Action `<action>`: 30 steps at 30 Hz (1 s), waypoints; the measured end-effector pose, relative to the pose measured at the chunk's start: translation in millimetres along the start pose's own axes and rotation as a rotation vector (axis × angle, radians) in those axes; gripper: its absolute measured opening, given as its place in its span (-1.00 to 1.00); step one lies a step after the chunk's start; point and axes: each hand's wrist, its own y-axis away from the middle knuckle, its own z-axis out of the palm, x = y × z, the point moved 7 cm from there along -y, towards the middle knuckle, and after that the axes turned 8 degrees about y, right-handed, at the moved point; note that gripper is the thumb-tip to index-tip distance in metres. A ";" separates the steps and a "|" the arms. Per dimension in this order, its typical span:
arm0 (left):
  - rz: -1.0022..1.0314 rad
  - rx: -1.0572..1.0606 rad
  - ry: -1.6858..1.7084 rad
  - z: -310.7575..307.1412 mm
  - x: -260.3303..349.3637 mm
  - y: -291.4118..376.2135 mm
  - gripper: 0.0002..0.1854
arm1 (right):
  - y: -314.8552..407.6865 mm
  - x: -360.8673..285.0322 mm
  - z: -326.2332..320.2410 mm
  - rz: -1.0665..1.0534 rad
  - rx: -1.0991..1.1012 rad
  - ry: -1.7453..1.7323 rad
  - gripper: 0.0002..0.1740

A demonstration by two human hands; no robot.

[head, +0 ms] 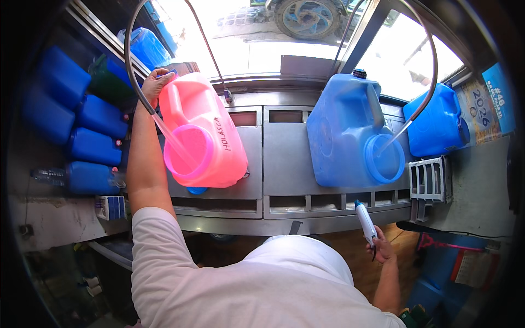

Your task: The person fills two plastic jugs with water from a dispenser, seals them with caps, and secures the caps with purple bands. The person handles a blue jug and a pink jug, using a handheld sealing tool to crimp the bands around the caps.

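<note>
My left hand (155,85) reaches to the far top corner of a pink plastic water jug (207,160), its fingers around a small blue cap (174,72). The jug leans on a steel counter, and its wide round mouth faces me. A hose (132,69) with a clear tube end runs into that mouth. To the right stands a translucent blue water jug (340,123) with a black cap; another hose (430,78) enters its open mouth. Low on the right, my right hand (383,248) grips a white handheld tool (365,221) with a blue tip, pointing towards the counter.
The steel counter (285,153) has slotted recesses along both edges. Several blue containers (96,145) stand at the left. At the right are a blue jug (434,121) and a white rack (428,180). A wheel (307,18) shows outside the far opening.
</note>
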 end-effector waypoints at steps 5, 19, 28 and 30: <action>-0.113 -0.010 -0.048 -3.3 3.0 -6.0 -0.71 | -3.5 -9.0 -5.2 -0.025 0.036 -0.022 -0.14; -0.068 -0.128 0.205 5.3 -3.5 -13.5 -0.79 | -1.6 -9.2 -4.8 -0.058 0.071 -0.049 -0.13; -0.137 -0.139 -0.172 8.9 10.2 -14.5 -0.74 | 0.1 -5.2 -6.6 -0.045 0.100 -0.033 -0.16; -0.149 -0.097 -0.306 6.6 11.8 -20.5 -0.70 | 0.6 -6.2 -6.2 -0.051 0.114 -0.035 -0.17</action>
